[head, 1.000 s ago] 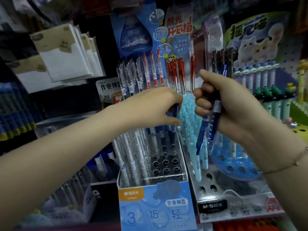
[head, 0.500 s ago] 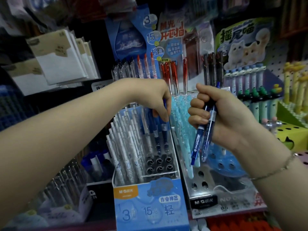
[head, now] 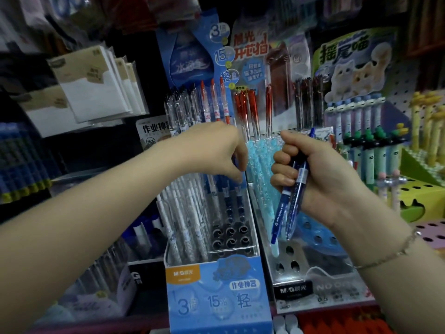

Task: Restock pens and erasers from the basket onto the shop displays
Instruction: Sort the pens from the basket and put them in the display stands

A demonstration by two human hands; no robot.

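Note:
My left hand [head: 212, 145] reaches down over the blue M&G pen display [head: 216, 297], fingertips pinched on the top of a dark blue pen [head: 237, 196] standing in its right rows. In front of that pen are several unfilled sockets [head: 231, 235], with white pens [head: 183, 213] in the left rows. My right hand [head: 320, 169] is shut on two dark blue pens [head: 286, 208], tips down, in front of the neighbouring clear rack [head: 301, 273]. The basket is out of view.
Light-blue pens [head: 262, 169] stand in the clear rack, with red pens [head: 248, 109] behind. Cat-themed pens [head: 356, 121] and green-capped pens [head: 375, 150] stand to the right, notepads [head: 91, 85] hang at upper left, and a yellow holed stand [head: 423, 194] sits at far right.
My left hand carried a blue pen from beside my right hand leftward and down into the blue display. My right hand kept hold of its two pens and sank slightly.

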